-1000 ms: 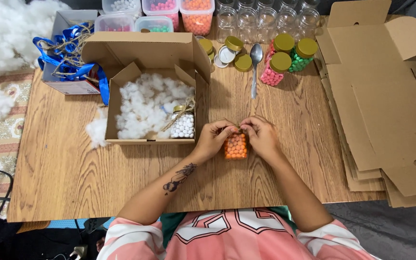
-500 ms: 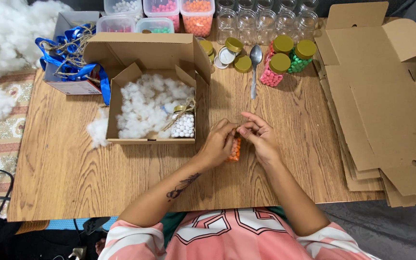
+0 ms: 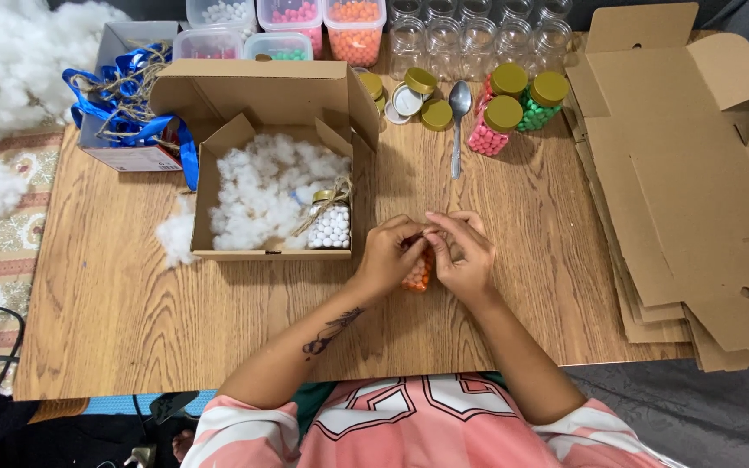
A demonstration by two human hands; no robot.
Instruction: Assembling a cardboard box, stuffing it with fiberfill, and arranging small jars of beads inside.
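White stuffing fills the box [image 3: 218, 186] near the desk's [image 3: 106, 295] far left, a jar of white beads [image 3: 333, 227] at its right wall. Mid-desk, the left hand [image 3: 389, 256] and right hand [image 3: 459, 251] pinch at an orange-bead jar [image 3: 418, 273] between them. Flat cardboard [image 3: 695, 199] covers the right edge.

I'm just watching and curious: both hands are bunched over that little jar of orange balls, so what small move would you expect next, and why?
Probably finishing the fiddling at the jar's top, then lifting it toward the open box. The left hand and right hand meet fingertip to fingertip over the orange jar, which lies on the table. The box's white stuffing already holds a white-ball jar tied with twine.
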